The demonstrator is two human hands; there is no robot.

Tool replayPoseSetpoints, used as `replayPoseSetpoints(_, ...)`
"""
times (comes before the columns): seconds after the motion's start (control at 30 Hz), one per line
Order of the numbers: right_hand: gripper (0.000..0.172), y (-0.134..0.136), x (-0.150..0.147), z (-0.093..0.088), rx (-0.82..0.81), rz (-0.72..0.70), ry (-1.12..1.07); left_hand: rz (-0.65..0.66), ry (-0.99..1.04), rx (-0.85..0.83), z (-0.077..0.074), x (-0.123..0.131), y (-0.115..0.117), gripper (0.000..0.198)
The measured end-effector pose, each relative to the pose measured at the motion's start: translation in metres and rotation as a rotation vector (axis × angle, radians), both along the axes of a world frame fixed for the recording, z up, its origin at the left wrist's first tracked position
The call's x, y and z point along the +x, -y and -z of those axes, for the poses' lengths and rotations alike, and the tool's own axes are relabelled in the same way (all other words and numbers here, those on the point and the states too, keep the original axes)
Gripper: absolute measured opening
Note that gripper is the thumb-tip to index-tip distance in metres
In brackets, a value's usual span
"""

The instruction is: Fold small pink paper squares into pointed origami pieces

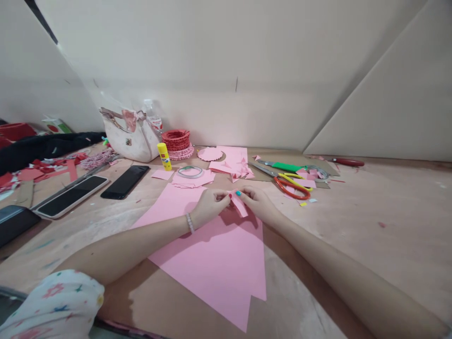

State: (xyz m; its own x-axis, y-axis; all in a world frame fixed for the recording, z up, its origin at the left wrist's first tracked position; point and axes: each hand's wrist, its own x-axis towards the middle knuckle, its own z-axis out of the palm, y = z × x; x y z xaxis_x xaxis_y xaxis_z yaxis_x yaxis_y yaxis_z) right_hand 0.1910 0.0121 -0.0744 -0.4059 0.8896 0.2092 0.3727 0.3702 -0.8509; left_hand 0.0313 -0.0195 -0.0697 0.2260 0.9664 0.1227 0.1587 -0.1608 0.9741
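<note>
Between my two hands is a small strip of pink paper (240, 207), its free end hanging down toward me. My left hand (211, 203) pinches one side of it with thumb and fingertips. On the other side, my right hand (257, 201) grips it the same way, thumb on top. Both hands are just above large sheets of pink paper (212, 259) lying overlapped on the table. Beyond them are a stack of pink paper pieces (192, 179) with a ring of wire on it and a pile of small folded pink pieces (240, 168).
Scissors with orange handles (292, 188), a green-handled cutter (287, 166) and a red-handled tool (348, 162) lie to the right. A yellow glue stick (164, 157), red and pink rings (176, 143), a white handbag (132, 141) and phones (125, 182) are at the left. A wall rises behind.
</note>
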Motion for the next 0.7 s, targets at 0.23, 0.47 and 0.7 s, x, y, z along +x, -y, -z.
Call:
replayPoseSetpoints(0.23,0.018,0.004,-0.001,-0.005,0.084,-0.031,-0.003,-0.021,-0.070,-0.051,0.000,-0.002,0.000,0.020)
replayPoseSetpoints(0.47,0.022,0.011,0.001,-0.008,-0.004,-0.160,0.049,0.058,-0.409,0.196,-0.005,-0.008,0.005,0.037)
replayPoseSetpoints(0.7,0.012,0.015,-0.002,-0.009,-0.020,-0.142,0.035,0.042,-0.549,0.384,-0.006,-0.009,0.003,0.030)
